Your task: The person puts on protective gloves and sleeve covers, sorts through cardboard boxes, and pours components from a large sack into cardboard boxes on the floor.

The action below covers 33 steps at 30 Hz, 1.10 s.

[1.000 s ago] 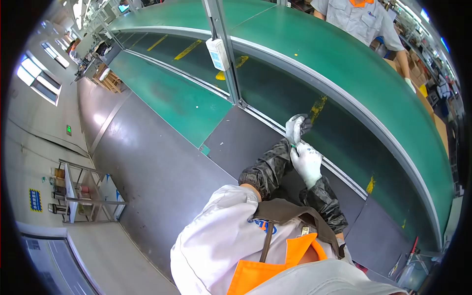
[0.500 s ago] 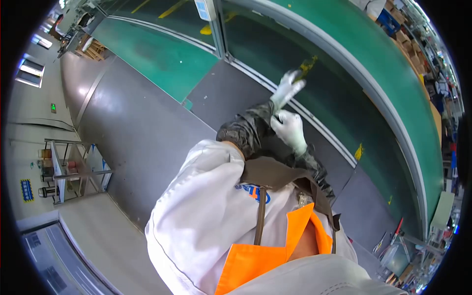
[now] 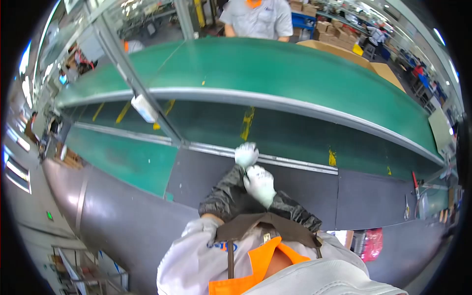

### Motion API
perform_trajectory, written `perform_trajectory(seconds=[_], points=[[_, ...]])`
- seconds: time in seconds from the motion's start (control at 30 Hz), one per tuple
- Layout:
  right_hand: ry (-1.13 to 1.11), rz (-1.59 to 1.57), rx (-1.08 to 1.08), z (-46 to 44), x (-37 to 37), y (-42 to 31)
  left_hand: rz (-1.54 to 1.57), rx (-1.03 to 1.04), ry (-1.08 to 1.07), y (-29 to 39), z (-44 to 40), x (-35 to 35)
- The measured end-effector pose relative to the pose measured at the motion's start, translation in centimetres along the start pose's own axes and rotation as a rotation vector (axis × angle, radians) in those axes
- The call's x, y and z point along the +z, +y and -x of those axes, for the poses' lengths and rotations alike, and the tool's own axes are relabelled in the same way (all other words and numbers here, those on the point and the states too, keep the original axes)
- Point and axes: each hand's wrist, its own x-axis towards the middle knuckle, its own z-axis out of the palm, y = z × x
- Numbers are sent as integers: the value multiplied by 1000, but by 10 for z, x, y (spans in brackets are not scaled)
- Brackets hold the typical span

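My left hand (image 3: pixel 246 154), in a white glove, is closed above the inner rail of the bench. Just below and to the right, my right hand (image 3: pixel 260 185), also gloved in white, is closed at the left wrist, where the glove meets a black sleeve cover (image 3: pixel 223 192). Its fingers seem to pinch the cuff there, but what lies between them is too small to tell. A second black sleeve cover (image 3: pixel 296 212) is on the right forearm. The dark grey mat (image 3: pixel 305 189) lies beneath both hands.
Beyond the rail runs a dark green belt (image 3: pixel 290 132) with yellow marks, then a raised green surface (image 3: pixel 236 64). A metal post (image 3: pixel 123 69) bearing a white box (image 3: pixel 145 108) rises at left. A person (image 3: pixel 258 19) is across the bench. Tools (image 3: pixel 415 187) lie at right.
The view has swung to the right and up. My left hand, with fingers spread half a second ago, has closed. The right hand remains by the left wrist.
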Motion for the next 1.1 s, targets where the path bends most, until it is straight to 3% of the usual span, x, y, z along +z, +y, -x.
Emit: perform_trajectory(seconds=[0.2, 0.3, 0.43, 0.57, 0.67, 0.73, 0.8, 0.83, 0.9, 1.03, 1.1], points=[[11, 28, -32, -11, -20, -17, -56, 33, -161, 4, 6, 34], [-256, -84, -75, -2, 8, 9, 68, 104, -258, 43, -6, 51], [-348, 190, -30, -3, 6, 2, 222, 173, -413, 93, -3, 63], [-574, 174, 110, -1, 14, 10, 365, 209, -565, 135, 6, 69], [-609, 148, 184, 4, 34, 24, 449, 177, -664, 142, 18, 67], [-651, 127, 198, 21, 64, 49, 508, 122, -719, 141, 30, 62], [-368, -155, -18, 38, 99, 87, 561, 43, -738, 134, 26, 49], [-399, -179, -71, 40, 102, 83, 584, -19, -727, 122, 22, 45], [-472, -75, 146, 39, 100, 62, 635, -183, -668, 79, 23, 40], [-646, -217, -203, 5, 43, 37, 761, -467, -524, 1, 49, 19], [-666, -620, 173, 3, 35, 36, 849, -539, -496, -13, 60, 24]])
